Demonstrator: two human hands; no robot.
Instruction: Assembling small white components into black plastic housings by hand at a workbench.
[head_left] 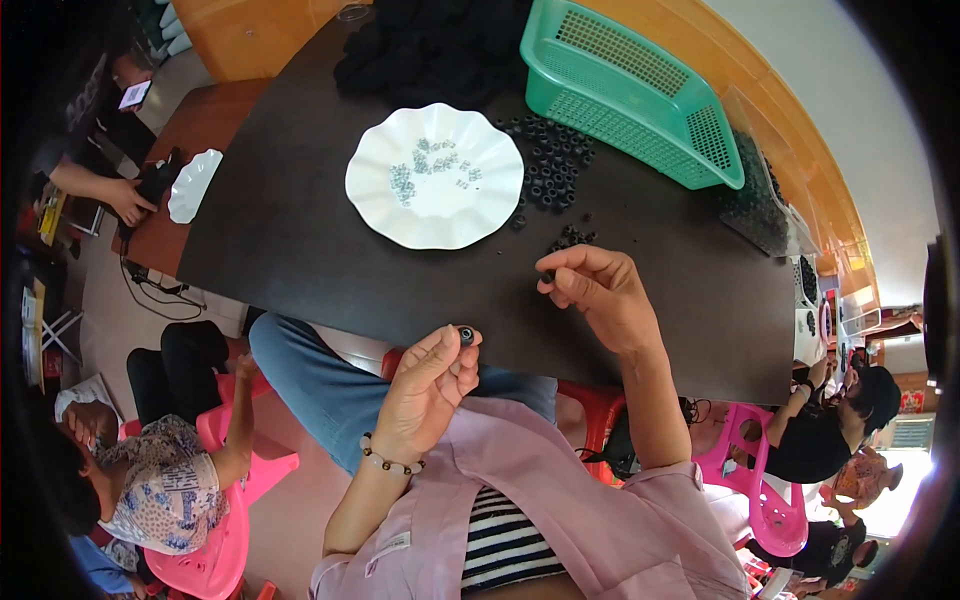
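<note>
- Where the dark tabletop stretches before the person, a green perforated plastic basket stands at its far right.
- White scalloped plate, left of a heap of black ring-shaped pieces: with many loose, much appears left to handle; whether any are finished, I cannot tell.
- Right hand: thumb and forefinger pinch a small black piece above the table; its tip points leftward, its long axis unclear.
- Left hand: thumb and curled fingers grip a round black fitting near the table's front edge; its pale-ringed face points up toward the camera, so its short axis seems to run that way.
- Tiny clear pieces lie scattered on the plate, apparently unused.
</note>
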